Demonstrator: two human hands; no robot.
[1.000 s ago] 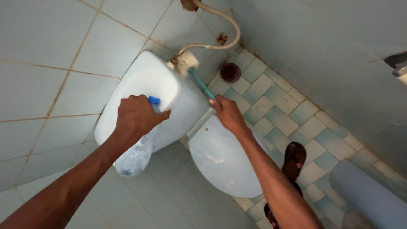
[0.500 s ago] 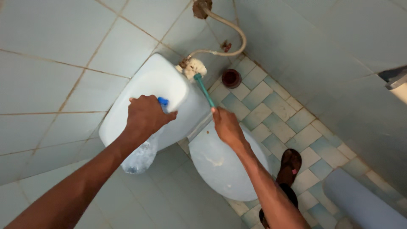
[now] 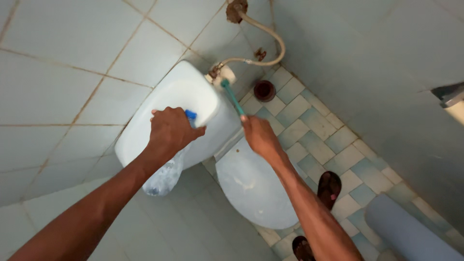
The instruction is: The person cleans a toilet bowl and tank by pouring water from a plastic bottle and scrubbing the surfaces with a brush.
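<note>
Toothbrush [image 3: 232,96], teal-handled, is being held in the right hand [image 3: 258,136], fingers clenched round the lower end of the handle; its head is pressing against the white inlet fitting [image 3: 221,75] at the upper right corner of the toilet cistern [image 3: 179,101]. Left hand [image 3: 170,129] is grasping a clear plastic bottle [image 3: 162,176] near its blue cap [image 3: 191,115], neck resting on the cistern lid, body hanging down off the front edge toward the wall tiles [image 3: 63,63]. A braided hose [image 3: 270,38] is running from the fitting up to a rusted wall outlet [image 3: 236,9]. The closed toilet seat lid [image 3: 251,186] is lying below the right forearm; a dark floor drain [image 3: 264,90] is sitting just beside the cistern on the checked floor tiles [image 3: 309,121]. Sandalled feet [image 3: 329,186] are showing near the bowl's rim.

Judgement: short strokes, bristles angled into the joint, will be working best; steadying the bottle upright will be avoiding spills.
</note>
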